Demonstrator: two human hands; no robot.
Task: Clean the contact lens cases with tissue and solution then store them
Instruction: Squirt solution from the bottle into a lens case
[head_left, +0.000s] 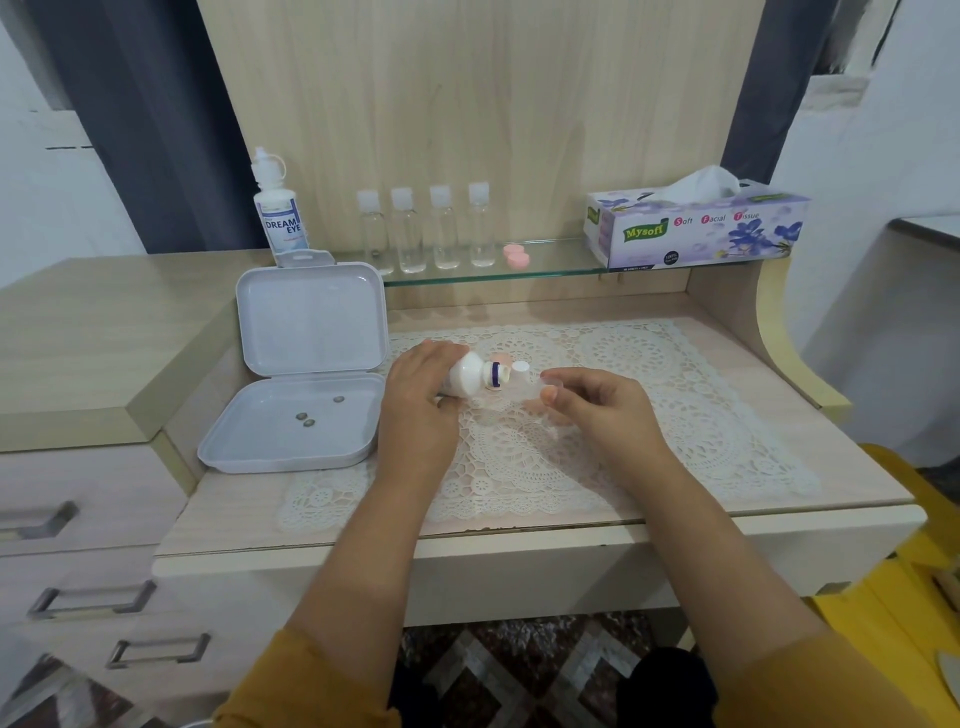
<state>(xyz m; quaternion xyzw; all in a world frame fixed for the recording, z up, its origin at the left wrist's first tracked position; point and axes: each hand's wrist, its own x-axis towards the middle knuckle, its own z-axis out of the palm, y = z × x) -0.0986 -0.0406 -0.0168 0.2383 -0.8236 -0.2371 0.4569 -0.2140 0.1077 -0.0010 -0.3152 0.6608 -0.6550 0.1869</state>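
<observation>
The person sits at a pale wooden dressing table (519, 525) with a white lace mat (675, 410) spread on it. The left hand (415, 400) grips a small white solution bottle (465, 381), turned on its side so that the nozzle with a blue ring points to the right, toward the other hand. The right hand (597, 410) pinches a clear contact lens case (524, 391) between thumb and fingers, just beside the nozzle and low over the mat. A small white cap (520, 367) and a pink cap (500, 358) lie on the mat just behind the bottle — I cannot tell if they touch it. To the left stands an open grey storage box (296, 447), its lid leaning back, with three small dark round things (306, 418) inside. On the glass shelf (545, 267) behind are a larger solution bottle marked Dream Eye (280, 218), four clear travel bottles (423, 231) in a row, a pink lens case (517, 255) beside them, and a tissue box (696, 228) at the right end — one tissue sticks up from it.
</observation>
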